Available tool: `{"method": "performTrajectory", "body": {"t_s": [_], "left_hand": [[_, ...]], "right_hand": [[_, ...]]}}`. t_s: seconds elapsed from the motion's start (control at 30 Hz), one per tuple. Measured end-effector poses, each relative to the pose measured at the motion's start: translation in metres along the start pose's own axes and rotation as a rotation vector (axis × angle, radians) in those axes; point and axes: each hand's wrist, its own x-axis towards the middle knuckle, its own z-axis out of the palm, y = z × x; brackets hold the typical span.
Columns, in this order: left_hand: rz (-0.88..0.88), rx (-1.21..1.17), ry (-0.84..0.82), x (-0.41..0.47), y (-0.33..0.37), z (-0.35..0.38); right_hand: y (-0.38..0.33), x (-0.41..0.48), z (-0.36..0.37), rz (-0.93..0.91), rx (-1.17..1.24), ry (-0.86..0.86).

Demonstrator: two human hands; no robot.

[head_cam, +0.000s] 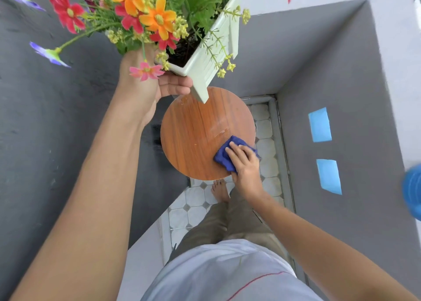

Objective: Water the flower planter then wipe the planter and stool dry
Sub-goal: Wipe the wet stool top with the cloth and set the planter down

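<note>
My left hand [157, 84] grips the near end of a white rectangular flower planter [218, 48] and holds it lifted above the stool. Red, orange, pink and purple flowers [136, 11] fill it and hide part of my fingers. Below stands a round wooden stool [196, 132] with a wet streak on its top. My right hand [245, 162] presses a dark blue cloth [224, 156] flat on the stool's near right part.
Grey walls [341, 91] close in on the left and right. A white tiled floor [193, 202] lies below, with my bare foot on it. Two light blue patches [320, 124] mark the right wall. A blurred blue object [413, 193] sits at the right edge.
</note>
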Motion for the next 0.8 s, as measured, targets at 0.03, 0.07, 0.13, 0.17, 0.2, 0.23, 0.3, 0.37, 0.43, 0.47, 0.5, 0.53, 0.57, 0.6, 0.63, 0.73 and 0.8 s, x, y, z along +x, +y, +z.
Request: {"method": "performTrajectory", "body": {"t_s": [0.03, 0.07, 0.13, 0.17, 0.2, 0.23, 0.3, 0.37, 0.43, 0.47, 0.5, 0.53, 0.57, 0.6, 0.63, 0.73, 0.8], "left_hand": [[0.000, 0.000, -0.006, 0.000, 0.000, 0.001], [-0.002, 0.002, -0.016, 0.000, 0.000, 0.001], [0.001, 0.012, -0.019, -0.001, 0.000, 0.001], [0.004, 0.012, -0.012, -0.002, 0.001, 0.001], [0.004, 0.007, -0.003, -0.002, 0.001, 0.001], [0.002, 0.001, 0.008, -0.003, 0.002, 0.000], [-0.007, -0.016, 0.020, -0.004, 0.003, 0.000], [-0.013, -0.027, 0.029, -0.006, 0.004, 0.000], [-0.014, -0.029, 0.042, -0.008, 0.004, -0.001], [-0.015, -0.029, 0.043, -0.009, 0.004, -0.001], [-0.015, -0.031, 0.040, -0.010, 0.004, -0.002], [-0.014, -0.032, 0.035, -0.010, 0.004, -0.003], [-0.011, -0.030, 0.032, -0.011, 0.005, -0.003], [-0.010, -0.028, 0.031, -0.011, 0.005, -0.002], [-0.009, -0.026, 0.032, -0.012, 0.005, -0.002], [-0.007, -0.029, 0.036, -0.012, 0.006, -0.003], [0.001, -0.029, 0.038, -0.012, 0.006, -0.004]], "right_hand": [[-0.008, -0.013, 0.005, -0.057, 0.025, -0.040], [-0.015, -0.023, 0.010, -0.114, 0.044, -0.085], [-0.022, -0.036, 0.013, -0.215, 0.060, -0.163], [-0.020, -0.031, 0.009, -0.248, 0.072, -0.180], [-0.014, -0.019, 0.005, -0.262, 0.082, -0.190], [-0.008, -0.002, 0.000, -0.256, 0.082, -0.189], [0.006, 0.040, -0.009, -0.145, 0.051, -0.113], [0.015, 0.078, -0.015, 0.051, 0.052, -0.013], [0.016, 0.101, -0.015, 0.160, 0.070, 0.003], [0.013, 0.106, -0.013, 0.164, 0.070, -0.005], [0.008, 0.106, -0.011, 0.147, 0.063, -0.018], [0.002, 0.101, -0.010, 0.125, 0.061, -0.039], [-0.004, 0.093, -0.010, 0.101, 0.060, -0.072], [-0.008, 0.082, -0.010, 0.072, 0.055, -0.114], [-0.011, 0.072, -0.009, 0.031, 0.039, -0.160], [-0.011, 0.055, -0.002, -0.091, -0.088, -0.228], [-0.001, 0.068, -0.003, -0.098, -0.128, -0.183]]}}
